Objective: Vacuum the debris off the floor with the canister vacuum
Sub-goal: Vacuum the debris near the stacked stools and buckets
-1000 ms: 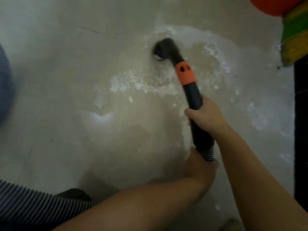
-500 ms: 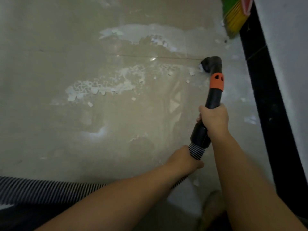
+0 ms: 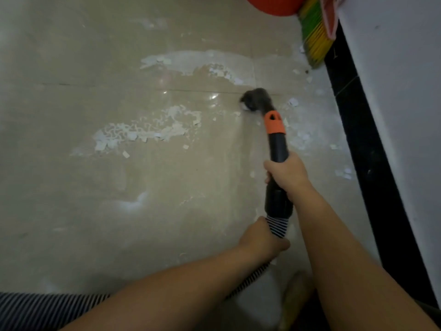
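A black vacuum wand [image 3: 278,149] with an orange collar [image 3: 274,123] points away from me, and its round nozzle [image 3: 256,99] touches the beige floor. My right hand [image 3: 285,174] grips the wand's middle. My left hand [image 3: 262,238] holds the striped ribbed hose [image 3: 278,225] just below the wand. White paper-like debris [image 3: 143,133] lies in a patch left of the nozzle. A second white debris patch [image 3: 198,64] sits farther back, and loose flakes [image 3: 303,137] are scattered to the nozzle's right.
A black baseboard [image 3: 365,149] and white wall [image 3: 401,91] run along the right side. A green and yellow broom [image 3: 315,41] leans at the back right beside an orange object [image 3: 274,5]. More striped hose [image 3: 47,309] crosses the bottom left. A foot [image 3: 296,299] shows between my arms.
The nozzle swung right towards the wall, then back left to the tile seam. The view shifted with it. Both hands kept their grip.
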Demonstrator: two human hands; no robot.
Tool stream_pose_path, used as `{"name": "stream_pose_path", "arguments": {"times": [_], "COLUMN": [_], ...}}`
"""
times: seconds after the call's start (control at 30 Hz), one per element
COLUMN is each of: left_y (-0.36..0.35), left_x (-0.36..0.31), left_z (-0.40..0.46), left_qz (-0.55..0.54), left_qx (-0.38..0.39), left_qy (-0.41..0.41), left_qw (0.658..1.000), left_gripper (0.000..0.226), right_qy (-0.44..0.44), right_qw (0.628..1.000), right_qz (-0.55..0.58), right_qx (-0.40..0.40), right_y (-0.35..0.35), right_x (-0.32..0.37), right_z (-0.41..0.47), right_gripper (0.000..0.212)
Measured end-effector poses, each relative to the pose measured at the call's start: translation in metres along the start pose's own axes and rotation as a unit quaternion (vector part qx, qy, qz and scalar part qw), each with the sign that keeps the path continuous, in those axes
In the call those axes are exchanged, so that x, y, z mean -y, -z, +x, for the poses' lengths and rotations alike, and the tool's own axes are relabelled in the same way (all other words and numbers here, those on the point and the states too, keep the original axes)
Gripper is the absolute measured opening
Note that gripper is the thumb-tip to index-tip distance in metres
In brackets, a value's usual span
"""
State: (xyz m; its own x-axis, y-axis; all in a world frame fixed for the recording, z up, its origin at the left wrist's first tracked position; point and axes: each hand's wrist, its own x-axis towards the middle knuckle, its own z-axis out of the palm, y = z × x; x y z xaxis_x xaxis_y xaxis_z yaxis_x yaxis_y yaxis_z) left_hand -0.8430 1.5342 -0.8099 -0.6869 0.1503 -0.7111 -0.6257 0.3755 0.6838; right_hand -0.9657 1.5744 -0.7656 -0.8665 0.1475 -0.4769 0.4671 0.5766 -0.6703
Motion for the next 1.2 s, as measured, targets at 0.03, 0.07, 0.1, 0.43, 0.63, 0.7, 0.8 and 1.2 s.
{"name": "stream_pose_path", "arguments": {"times": [0.03, 0.07, 0.1, 0.43, 0.63, 0.7, 0.8, 1.2], "left_y": [0.000, 0.001, 0.001, -0.022, -0.042, -0.040, -0.039, -0.017], "left_x": [-0.006, -0.011, -0.018, 0.013, -0.001, -0.007, -0.012, -0.037], "left_z": [0.002, 0.003, 0.002, -0.014, -0.008, -0.002, 0.000, 0.028], "left_qz": [0.026, 0.043, 0.055, 0.015, 0.098, 0.137, 0.171, 0.084], "left_qx": [0.029, 0.052, 0.074, -0.012, 0.094, 0.149, 0.188, 0.106], "left_qy": [-0.007, -0.016, -0.027, -0.004, -0.038, -0.057, -0.061, -0.056], "left_qw": [0.999, 0.998, 0.995, 1.000, 0.990, 0.978, 0.965, 0.989], "left_gripper": [0.023, 0.021, 0.021, 0.037, 0.023, 0.020, 0.021, 0.023], "right_qy": [-0.025, -0.048, -0.067, -0.003, -0.050, -0.109, -0.147, -0.117], "right_qw": [0.998, 0.992, 0.984, 0.998, 0.997, 0.978, 0.956, 0.966], "right_qz": [0.034, 0.073, 0.108, 0.020, 0.040, 0.094, 0.111, 0.152], "right_qx": [-0.044, -0.086, -0.124, 0.059, -0.040, -0.151, -0.229, -0.171], "right_y": [0.012, 0.024, 0.035, 0.010, 0.044, 0.060, 0.066, 0.072], "right_x": [-0.009, -0.017, -0.027, -0.016, -0.050, -0.071, -0.092, -0.055], "right_z": [0.002, 0.004, 0.005, -0.025, -0.023, -0.019, -0.021, 0.027], "right_gripper": [0.022, 0.024, 0.022, 0.021, 0.013, 0.014, 0.033, 0.034]}}
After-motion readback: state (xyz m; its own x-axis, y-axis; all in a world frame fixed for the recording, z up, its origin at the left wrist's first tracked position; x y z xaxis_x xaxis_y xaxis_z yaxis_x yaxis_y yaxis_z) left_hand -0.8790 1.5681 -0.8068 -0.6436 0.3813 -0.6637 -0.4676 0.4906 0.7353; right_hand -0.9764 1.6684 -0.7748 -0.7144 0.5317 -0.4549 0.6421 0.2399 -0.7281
